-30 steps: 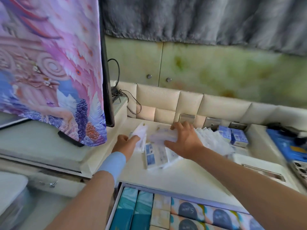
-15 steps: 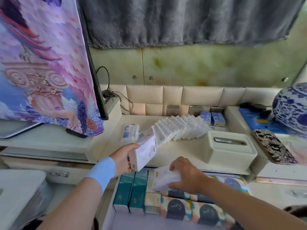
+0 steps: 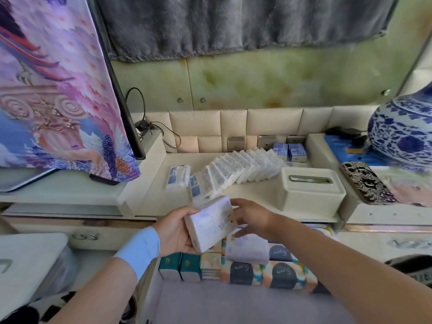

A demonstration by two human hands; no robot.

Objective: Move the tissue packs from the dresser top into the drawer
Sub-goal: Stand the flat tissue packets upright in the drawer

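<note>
My left hand grips a white tissue pack just above the open drawer. My right hand touches that pack's right end with its fingers spread. Another white tissue pack lies in the drawer on top of colourful packs. On the dresser top a leaning row of white tissue packs remains, with a separate pack to its left.
A cream tissue box stands on the dresser top at right. Small blue boxes sit at the back. A patterned cloth over a screen hangs at left; a blue-and-white vase and a patterned case are at right.
My right hand has set its pack down in the drawer and risen to the pack in my left hand. My left hand has moved rightward over the drawer.
</note>
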